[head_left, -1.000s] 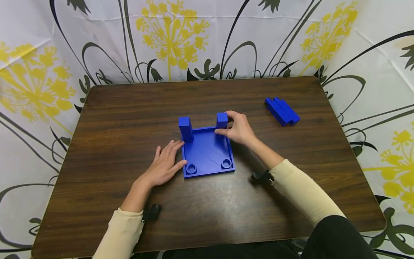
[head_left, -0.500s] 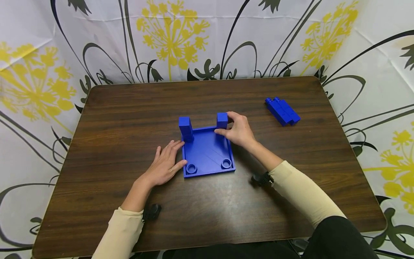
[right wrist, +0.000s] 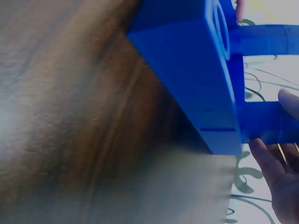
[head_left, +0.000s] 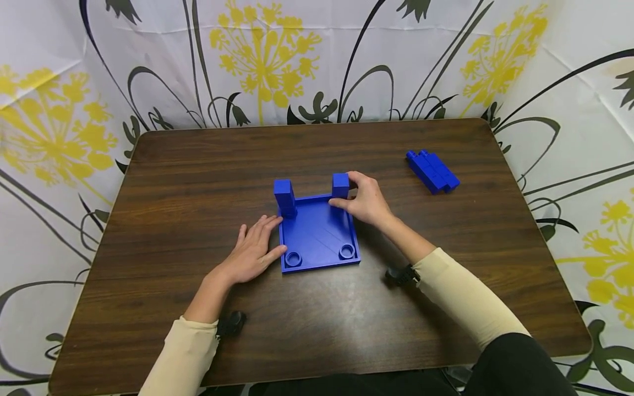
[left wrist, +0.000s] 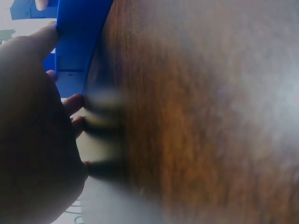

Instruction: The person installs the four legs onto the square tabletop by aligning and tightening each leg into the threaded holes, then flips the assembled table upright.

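A blue square base (head_left: 319,228) with a raised rim lies on the table, a round socket (head_left: 293,258) in its near left corner and another socket (head_left: 346,251) at near right. Blue square posts stand upright at its far corners: the left post (head_left: 284,197) and the right post (head_left: 340,185). My right hand (head_left: 367,201) grips the right post, thumb on the near side and fingers around behind; the right wrist view shows this post (right wrist: 264,121) between thumb and fingers. My left hand (head_left: 252,254) is spread on the table, its thumb and fingertips touching the base's left side.
Two more blue posts (head_left: 432,171) with round pegs at one end lie side by side at the back right of the brown wooden table (head_left: 198,170). A flowered curtain (head_left: 277,60) hangs behind the table's far edge.
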`<state>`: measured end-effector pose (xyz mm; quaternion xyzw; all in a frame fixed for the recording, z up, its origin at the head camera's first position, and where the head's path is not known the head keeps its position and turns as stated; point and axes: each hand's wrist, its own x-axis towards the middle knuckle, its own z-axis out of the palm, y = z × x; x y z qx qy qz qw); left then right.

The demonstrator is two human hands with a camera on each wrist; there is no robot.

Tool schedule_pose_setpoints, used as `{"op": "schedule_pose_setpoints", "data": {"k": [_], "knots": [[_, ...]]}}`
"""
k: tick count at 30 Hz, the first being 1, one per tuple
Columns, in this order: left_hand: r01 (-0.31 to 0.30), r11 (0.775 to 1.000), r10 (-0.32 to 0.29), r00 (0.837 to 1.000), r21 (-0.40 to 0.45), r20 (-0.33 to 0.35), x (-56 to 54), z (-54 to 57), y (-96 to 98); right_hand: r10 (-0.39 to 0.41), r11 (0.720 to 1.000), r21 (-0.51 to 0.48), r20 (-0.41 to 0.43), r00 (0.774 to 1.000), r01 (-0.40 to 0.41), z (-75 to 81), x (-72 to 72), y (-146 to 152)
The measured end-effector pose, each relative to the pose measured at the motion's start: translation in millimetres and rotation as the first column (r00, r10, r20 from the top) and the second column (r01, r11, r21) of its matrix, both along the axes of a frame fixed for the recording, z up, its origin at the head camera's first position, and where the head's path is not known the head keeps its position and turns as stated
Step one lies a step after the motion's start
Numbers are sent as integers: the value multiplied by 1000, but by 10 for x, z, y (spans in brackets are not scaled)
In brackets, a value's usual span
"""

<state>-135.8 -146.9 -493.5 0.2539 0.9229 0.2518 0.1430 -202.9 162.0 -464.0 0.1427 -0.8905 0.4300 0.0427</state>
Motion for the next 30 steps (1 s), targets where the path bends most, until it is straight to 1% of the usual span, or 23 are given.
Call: {"op": "schedule_pose_setpoints", "data": {"k": [3,6,9,11,13,14,16,18,19,21,24,27,29,30], "knots": [[0,1000,0,1000,13,-7,-5,-17,-11,21,1000,-17,24,999,-21,6,1,22],[-1,1000,2,1000,18,-13,-14,-70,-27,64,994,-92,78,995,-56,13,6,73],[-4,1000,4,1000,10,-17,-30,-131,-46,112,979,-185,133,985,-86,31,23,183],[-4,1000,4,1000,7,-10,-38,-141,-52,132,974,-204,156,979,-99,157,78,268],[-5,1000,5,1000,0,-7,-45,-147,-57,117,982,-163,150,982,-92,168,82,410],[-6,1000,6,1000,-2,-5,-44,-142,-58,93,989,-124,143,985,-75,175,87,486],[-5,1000,5,1000,-5,-3,-38,-137,-60,11,1000,-28,127,992,-7,168,92,645],[-5,1000,5,1000,-2,-9,-31,-142,-62,-96,994,69,100,990,90,46,55,837],[-4,1000,4,1000,1,-11,-26,-139,-61,-146,985,110,87,986,136,33,57,916],[-1,1000,1,1000,19,-15,-22,-137,-57,-234,957,187,53,971,220,-2,57,1075],[-1,1000,1,1000,25,-21,-21,-131,-54,-338,900,284,-23,941,330,-65,43,1279],[-1,1000,1,1000,22,-21,-16,-109,-49,-408,837,362,-89,908,412,-123,40,1429],[-3,1000,4,1000,20,-22,-9,-85,-45,-428,803,407,-116,896,436,-153,43,1497],[-5,1000,5,1000,24,-22,-4,-70,-43,-432,792,422,-124,893,442,-162,47,1520]]}}
